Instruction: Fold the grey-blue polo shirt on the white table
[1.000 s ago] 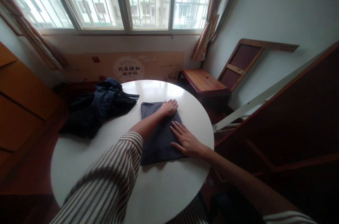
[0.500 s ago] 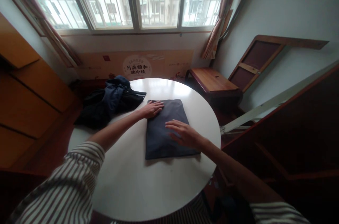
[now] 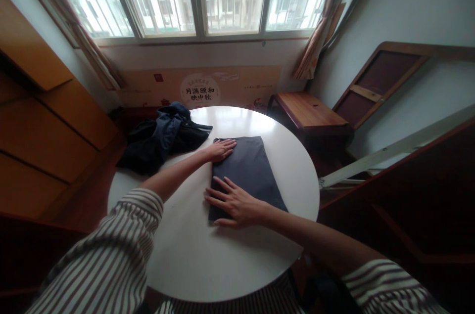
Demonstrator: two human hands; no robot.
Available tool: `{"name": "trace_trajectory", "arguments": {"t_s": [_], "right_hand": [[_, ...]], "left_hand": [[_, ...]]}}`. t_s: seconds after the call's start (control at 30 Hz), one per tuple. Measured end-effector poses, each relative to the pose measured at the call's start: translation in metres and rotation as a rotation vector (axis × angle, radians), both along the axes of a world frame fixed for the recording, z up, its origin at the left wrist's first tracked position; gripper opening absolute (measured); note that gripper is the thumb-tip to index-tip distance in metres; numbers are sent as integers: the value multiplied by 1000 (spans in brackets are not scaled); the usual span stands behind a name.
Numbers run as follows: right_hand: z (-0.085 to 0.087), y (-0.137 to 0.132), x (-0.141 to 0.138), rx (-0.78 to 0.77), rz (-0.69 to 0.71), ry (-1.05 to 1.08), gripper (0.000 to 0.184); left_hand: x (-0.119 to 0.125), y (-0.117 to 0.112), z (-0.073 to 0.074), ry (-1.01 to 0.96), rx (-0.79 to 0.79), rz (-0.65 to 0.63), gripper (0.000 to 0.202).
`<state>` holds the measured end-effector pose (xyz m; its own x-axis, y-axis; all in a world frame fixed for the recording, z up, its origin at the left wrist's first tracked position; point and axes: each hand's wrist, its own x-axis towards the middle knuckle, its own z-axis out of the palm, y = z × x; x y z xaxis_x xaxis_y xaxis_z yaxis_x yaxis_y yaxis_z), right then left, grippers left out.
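Note:
A dark grey folded garment (image 3: 252,170) lies flat on the white round table (image 3: 185,254); its exact kind does not show. My left hand (image 3: 223,150) rests open on its far left corner, fingers stretched to the right. Lower down, my right hand (image 3: 235,205) is spread over the near left part of the cloth, fingertips reaching its left edge. Neither hand grips anything. My right hand and forearm hide much of the garment's near edge.
A heap of black and navy clothes (image 3: 163,136) lies at the table's far left edge. A wooden stool-like bench (image 3: 311,111) stands beyond the table on the right, below a leaning wooden frame (image 3: 386,76). Orange-brown cabinets (image 3: 40,126) line the left side.
My right hand has come down and left from above the middle of the garment to its near left edge. My left hand stays on the far left corner. The view has shifted slightly.

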<state>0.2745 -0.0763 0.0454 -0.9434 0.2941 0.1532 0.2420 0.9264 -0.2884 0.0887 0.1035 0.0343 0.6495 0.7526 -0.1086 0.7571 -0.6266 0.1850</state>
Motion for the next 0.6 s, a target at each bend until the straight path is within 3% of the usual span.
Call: {"name": "trace_trajectory", "arguments": {"t_s": [0.2, 0.3, 0.37, 0.47, 0.6], "right_hand": [[1, -42, 4, -77, 123, 61, 77], [8, -44, 9, -181, 195, 121, 65], [14, -34, 19, -226, 152, 216, 52], [22, -5, 43, -216, -106, 363, 34], [25, 53, 82, -279, -625, 539, 23]], "left_hand": [[2, 1, -3, -46, 22, 5, 54], [5, -10, 2, -142, 100, 94, 50], [5, -27, 6, -233, 192, 170, 47], [-1, -66, 8, -308, 286, 205, 44], [-17, -126, 4, -306, 351, 335, 49]]}}
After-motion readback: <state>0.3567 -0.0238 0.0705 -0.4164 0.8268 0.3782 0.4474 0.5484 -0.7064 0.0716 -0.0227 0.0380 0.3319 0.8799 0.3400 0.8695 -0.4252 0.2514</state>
